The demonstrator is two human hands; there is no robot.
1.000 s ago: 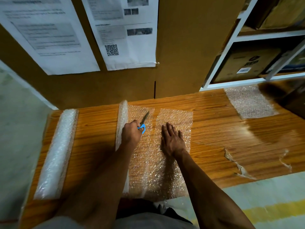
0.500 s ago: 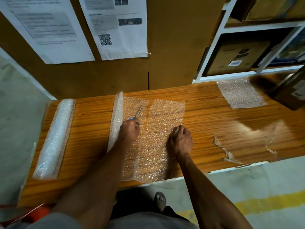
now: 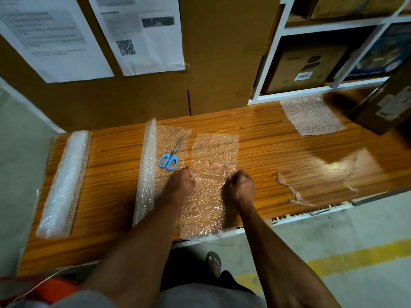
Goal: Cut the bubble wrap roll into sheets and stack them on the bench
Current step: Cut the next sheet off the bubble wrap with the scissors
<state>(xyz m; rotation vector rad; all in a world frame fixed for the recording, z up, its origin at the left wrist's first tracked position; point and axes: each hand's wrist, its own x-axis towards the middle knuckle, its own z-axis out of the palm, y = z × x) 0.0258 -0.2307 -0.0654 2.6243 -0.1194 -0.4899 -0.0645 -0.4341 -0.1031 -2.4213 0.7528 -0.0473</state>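
Just right of the bubble wrap roll (image 3: pixel 145 172), the cut sheet (image 3: pixel 211 181) lies on the bench (image 3: pixel 266 156), its near end overhanging the edge. Left hand (image 3: pixel 183 183) and right hand (image 3: pixel 241 185) are fisted, pinching its sides. An uneven pull could stretch or tear it, or drag the scissors (image 3: pixel 170 156) lying beside the roll.

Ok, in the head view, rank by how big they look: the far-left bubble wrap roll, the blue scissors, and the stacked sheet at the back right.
1. Far-left bubble wrap roll, largest.
2. Stacked sheet, though it lies farther away, so it looks smaller than it is.
3. Blue scissors, clearly smallest.
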